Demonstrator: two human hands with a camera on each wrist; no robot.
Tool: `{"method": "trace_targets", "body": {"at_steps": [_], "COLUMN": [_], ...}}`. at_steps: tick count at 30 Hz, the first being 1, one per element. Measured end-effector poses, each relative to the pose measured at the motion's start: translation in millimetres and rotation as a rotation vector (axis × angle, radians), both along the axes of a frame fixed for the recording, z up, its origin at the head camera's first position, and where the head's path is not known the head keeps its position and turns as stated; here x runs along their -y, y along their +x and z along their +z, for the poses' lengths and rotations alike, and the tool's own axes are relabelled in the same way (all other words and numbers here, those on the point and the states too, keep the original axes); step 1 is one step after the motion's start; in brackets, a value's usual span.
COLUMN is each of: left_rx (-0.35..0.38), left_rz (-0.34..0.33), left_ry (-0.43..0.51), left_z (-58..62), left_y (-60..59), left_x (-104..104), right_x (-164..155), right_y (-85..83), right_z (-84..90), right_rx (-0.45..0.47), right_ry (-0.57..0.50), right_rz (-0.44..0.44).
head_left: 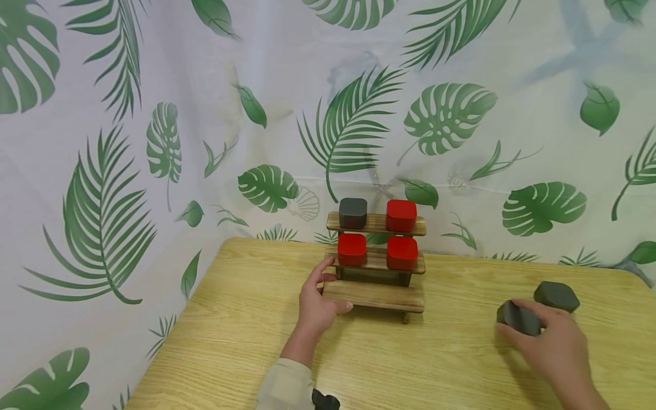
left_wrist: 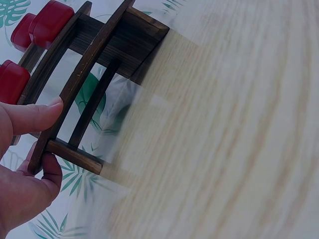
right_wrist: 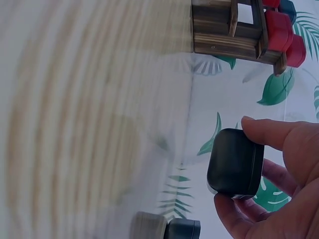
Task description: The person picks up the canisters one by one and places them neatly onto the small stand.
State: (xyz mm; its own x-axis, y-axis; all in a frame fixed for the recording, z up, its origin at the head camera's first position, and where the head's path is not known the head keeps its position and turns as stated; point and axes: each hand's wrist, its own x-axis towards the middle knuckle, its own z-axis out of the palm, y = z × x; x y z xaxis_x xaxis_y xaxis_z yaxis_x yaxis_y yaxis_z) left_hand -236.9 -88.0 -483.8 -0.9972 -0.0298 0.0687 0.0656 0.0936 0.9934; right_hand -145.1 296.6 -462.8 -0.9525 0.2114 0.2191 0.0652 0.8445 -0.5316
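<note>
My left hand [head_left: 315, 307] grips the left end of the bottom step of a three-tier wooden stand [head_left: 374, 293]. In the left wrist view the thumb lies on top of the step's board [left_wrist: 75, 84] and a finger curls under it. My right hand [head_left: 561, 347] holds a black rounded box [right_wrist: 235, 163] between thumb and fingers, over the right side of the table. A second black box [head_left: 556, 296] sits on the table just behind it. The stand's top step bears a black box [head_left: 353, 213] and a red box [head_left: 401, 216]; two red boxes [head_left: 352, 250] stand on the middle step.
The wooden table [head_left: 451, 370] ends at a leaf-patterned cloth [head_left: 451, 171] behind and to the left. The stand is close to the table's back edge. A dark object [head_left: 326, 400] shows at the left wrist.
</note>
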Motion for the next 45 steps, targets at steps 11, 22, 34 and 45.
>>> {"method": "trace_targets", "body": {"at_steps": [11,22,34,45], "left_rx": [0.006,0.009,0.006,-0.003], "left_rz": [0.002,0.006,0.001,-0.004], "left_ry": [-0.008,-0.009,-0.009,-0.005], "left_z": [0.0,-0.6,-1.0,-0.9], "left_y": [0.3,0.4,0.1,-0.9], "left_x": [0,0,0,1], "right_x": [15,35,54,68], "right_y": [0.4,-4.6,-7.2,-10.6], "right_z": [0.1,-1.7,6.7,9.9], "right_rx": [0.003,-0.079,-0.133,-0.112], "right_ry": [-0.032,-0.036,-0.042,-0.098], "right_rz": [0.007,0.043,0.072,0.082]}}
